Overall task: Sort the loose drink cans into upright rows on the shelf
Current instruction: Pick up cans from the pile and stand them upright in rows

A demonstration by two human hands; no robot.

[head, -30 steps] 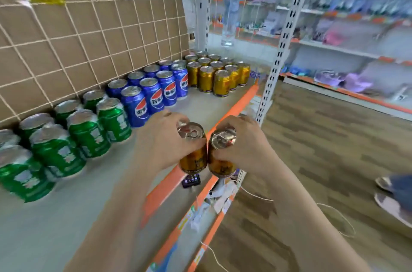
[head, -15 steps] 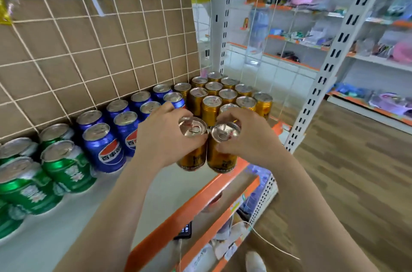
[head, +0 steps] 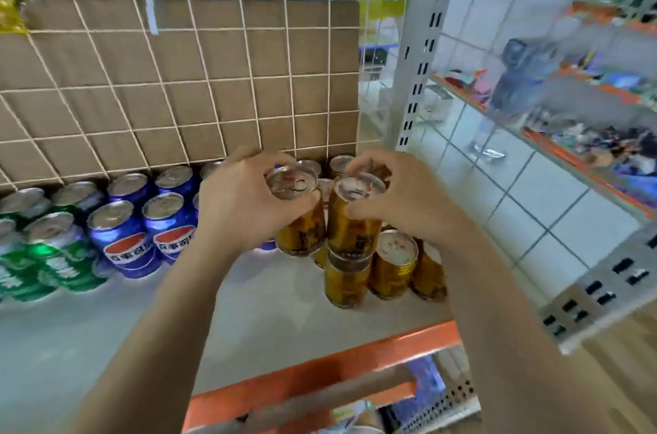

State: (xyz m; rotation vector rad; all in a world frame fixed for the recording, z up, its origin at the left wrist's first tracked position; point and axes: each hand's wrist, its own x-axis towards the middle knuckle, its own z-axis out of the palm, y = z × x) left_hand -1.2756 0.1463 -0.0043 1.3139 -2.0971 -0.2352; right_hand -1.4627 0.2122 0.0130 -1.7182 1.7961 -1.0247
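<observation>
Gold-coloured: left can point(head: 302, 231) gripped at the rim by your left hand point(head: 241, 199), right can point(head: 352, 227) by your right hand point(head: 401, 199). Both have moved from the front edge of the shelf point(head: 277, 309) to above the standing gold row point(head: 394, 266), right of the blue cans point(head: 128, 248). Set-down likely next; contact unclear.

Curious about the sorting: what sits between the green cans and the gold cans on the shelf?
Blue cans, upright in rows, in the head view; the left hand covers some.
</observation>
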